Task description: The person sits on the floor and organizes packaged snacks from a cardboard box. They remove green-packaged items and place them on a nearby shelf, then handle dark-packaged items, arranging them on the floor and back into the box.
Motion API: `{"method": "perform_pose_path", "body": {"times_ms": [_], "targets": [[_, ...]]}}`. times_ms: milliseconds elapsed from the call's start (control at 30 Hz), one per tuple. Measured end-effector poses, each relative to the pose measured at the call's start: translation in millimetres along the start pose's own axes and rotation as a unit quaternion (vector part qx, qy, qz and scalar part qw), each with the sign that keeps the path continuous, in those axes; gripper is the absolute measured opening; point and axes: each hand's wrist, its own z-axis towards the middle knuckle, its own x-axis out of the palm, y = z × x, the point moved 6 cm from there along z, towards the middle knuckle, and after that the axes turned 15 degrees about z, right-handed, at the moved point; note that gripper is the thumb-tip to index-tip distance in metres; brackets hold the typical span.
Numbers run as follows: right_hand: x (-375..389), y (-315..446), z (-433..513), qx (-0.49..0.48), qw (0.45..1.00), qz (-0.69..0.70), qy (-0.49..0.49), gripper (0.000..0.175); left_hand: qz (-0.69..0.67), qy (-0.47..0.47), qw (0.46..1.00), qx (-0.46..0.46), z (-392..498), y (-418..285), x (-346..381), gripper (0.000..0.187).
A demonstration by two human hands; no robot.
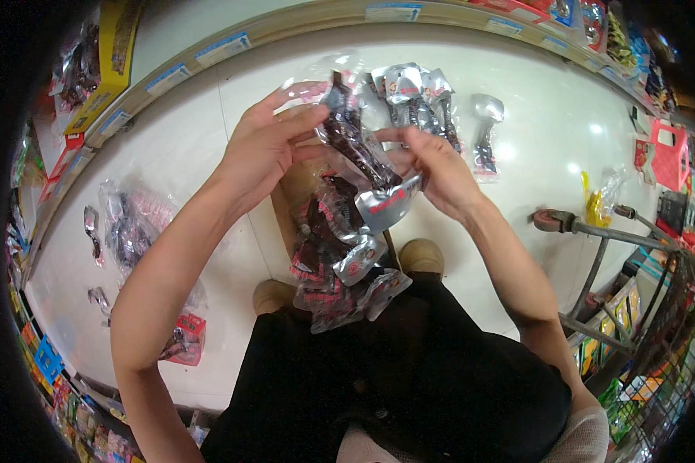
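Between both hands is a clear plastic packet (347,133) of dark brown meat snack, slanting down to a silver printed header (388,205). My left hand (272,130) grips its upper left side with thumb and fingers. On the right, my right hand (443,168) pinches the packet near its lower end. Below them, several similar packets (336,249) are heaped over a cardboard box (286,217) between my shoes, hiding much of it. More silver-topped packets (408,92) lie in a cluster on the floor just beyond my right hand.
A single packet (486,139) lies right of the cluster. Left are a plastic bag of packets (127,226), loose small packets (92,231) and a red box (194,341). A wheeled metal cart (602,243) stands at right. A shelf edge (324,20) curves across the far side.
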Motion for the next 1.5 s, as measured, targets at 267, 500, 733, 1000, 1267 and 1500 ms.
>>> {"method": "perform_pose_path", "body": {"times_ms": [267,500,733,1000,1267,1500], "targets": [[-15.5,40.7,-22.3,-0.082,0.991,0.102,-0.029,0.029,-0.230,-0.061,0.971,0.003,-1.6,43.5,-33.1,0.018],[-15.1,69.2,-24.7,-0.133,0.987,0.069,-0.055,0.023,-0.176,0.006,0.982,-0.068,-29.4,68.4,-1.8,0.007],[-10.6,73.0,-28.4,-0.127,0.989,0.071,-0.033,0.023,-0.160,0.010,0.983,-0.091,-35.5,70.8,11.2,0.011],[5.1,15.7,-17.8,-0.148,0.952,0.269,-0.015,0.052,-0.091,-0.006,0.991,-0.095,-48.4,74.3,49.5,0.028],[-54.8,16.9,18.2,-0.211,0.941,-0.169,-0.206,0.061,0.589,0.206,0.760,0.183,-72.0,124.9,53.2,0.083],[-52.1,11.0,27.3,-0.297,0.784,-0.522,-0.156,0.073,0.607,0.215,0.741,0.190,-77.3,108.2,56.0,0.050]]}}
